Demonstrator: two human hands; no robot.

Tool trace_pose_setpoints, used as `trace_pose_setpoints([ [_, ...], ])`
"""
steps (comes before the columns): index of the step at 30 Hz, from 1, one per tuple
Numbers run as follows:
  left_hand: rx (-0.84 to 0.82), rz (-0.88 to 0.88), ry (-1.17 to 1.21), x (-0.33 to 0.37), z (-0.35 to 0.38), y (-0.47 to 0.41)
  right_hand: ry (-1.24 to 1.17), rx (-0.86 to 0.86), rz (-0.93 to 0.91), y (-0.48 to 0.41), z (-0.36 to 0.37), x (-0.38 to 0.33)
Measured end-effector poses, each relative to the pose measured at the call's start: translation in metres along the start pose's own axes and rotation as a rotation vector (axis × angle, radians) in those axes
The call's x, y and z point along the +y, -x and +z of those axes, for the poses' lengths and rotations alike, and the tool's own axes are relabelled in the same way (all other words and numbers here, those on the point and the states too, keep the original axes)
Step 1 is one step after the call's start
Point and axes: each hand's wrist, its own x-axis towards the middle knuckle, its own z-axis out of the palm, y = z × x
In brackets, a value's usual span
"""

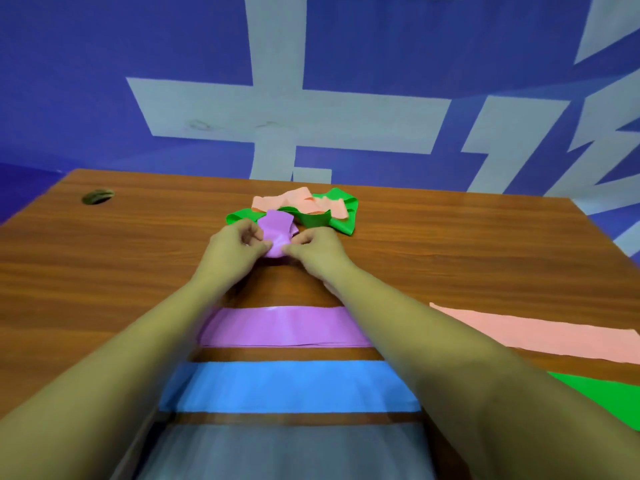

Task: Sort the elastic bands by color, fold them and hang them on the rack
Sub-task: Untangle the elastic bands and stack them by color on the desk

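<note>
Wooden desk (104, 271) runs open at frame left; my left hand (232, 252) and right hand (318, 254) pinch the crumpled purple band (277, 226), partly hidden

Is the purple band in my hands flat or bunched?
Bunched up: the purple band sits crumpled between the left hand and right hand.

Office-style workroom: a table (450, 244) topped in wood-grain laminate carries a round cable port (98, 196), cut into its surface far out to the left of the left hand (235, 251) and a little beyond it. Past the right hand (317, 252), the table's far edge meets a deep blue wall (104, 46). Oversized pale block lettering (277, 109) runs across that wall above both hands, a bold painted graphic of the sort found in commercial or institutional premises. Flat, even indoor light covers the table.
</note>
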Motion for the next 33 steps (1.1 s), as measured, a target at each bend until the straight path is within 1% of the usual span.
trace_pose_setpoints([
  [1, -0.009, 0.027, 0.045, 0.003, -0.004, 0.0, -0.094, 0.039, 0.014, 0.003, -0.004, -0.005],
  [3, -0.029, 0.061, 0.165, 0.01, -0.013, 0.001, -0.181, 0.093, -0.019, 0.009, -0.015, -0.018],
  [5, -0.038, 0.087, 0.294, 0.02, -0.024, 0.001, -0.234, 0.111, -0.056, 0.018, -0.028, -0.036],
  [7, -0.026, 0.124, 0.346, 0.031, -0.033, 0.003, -0.255, 0.135, -0.08, 0.026, -0.042, -0.055],
  [10, 0.019, 0.179, 0.299, 0.047, -0.047, 0.008, -0.294, 0.212, -0.088, 0.04, -0.067, -0.081],
  [12, 0.021, 0.203, 0.254, 0.054, -0.053, 0.016, -0.343, 0.234, -0.073, 0.051, -0.081, -0.093],
  [17, -0.006, 0.192, 0.227, 0.064, -0.057, 0.039, -0.445, 0.146, -0.089, 0.081, -0.095, -0.117],
  [21, -0.033, 0.191, 0.273, 0.078, -0.062, 0.063, -0.396, 0.162, -0.141, 0.103, -0.099, -0.138],
  [25, -0.212, 0.272, 0.502, 0.105, -0.074, 0.092, -0.378, 0.18, -0.171, 0.125, -0.107, -0.16],
  [28, -0.284, 0.305, 0.563, 0.122, -0.081, 0.108, -0.364, 0.214, -0.187, 0.137, -0.116, -0.174],
  [31, -0.285, 0.279, 0.698, 0.14, -0.089, 0.12, -0.356, 0.257, -0.151, 0.143, -0.123, -0.177],
  [33, -0.239, 0.266, 0.783, 0.153, -0.096, 0.124, -0.366, 0.24, -0.061, 0.148, -0.125, -0.173],
])
